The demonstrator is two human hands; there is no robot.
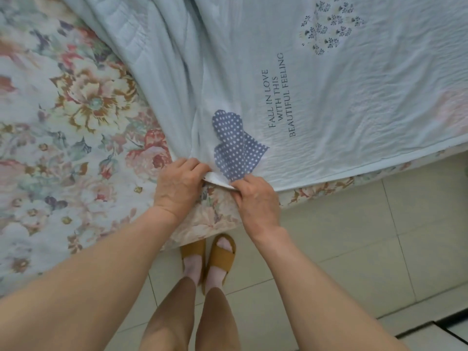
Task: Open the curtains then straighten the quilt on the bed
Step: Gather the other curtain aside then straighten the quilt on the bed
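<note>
A pale blue quilt [329,97] with printed words and a dotted purple patch lies over the right part of the bed, bunched in folds toward its left side. Both hands hold its near corner at the bed's corner. My left hand [177,186] grips the gathered edge from the left. My right hand [255,196] pinches the white underside of the hem from the right. The floral bed sheet [71,122] lies bare to the left. No curtains are in view.
I stand at the bed's corner on pale floor tiles [379,236], my feet in tan slippers [217,259] just below the mattress edge. A dark strip crosses the floor at the bottom right.
</note>
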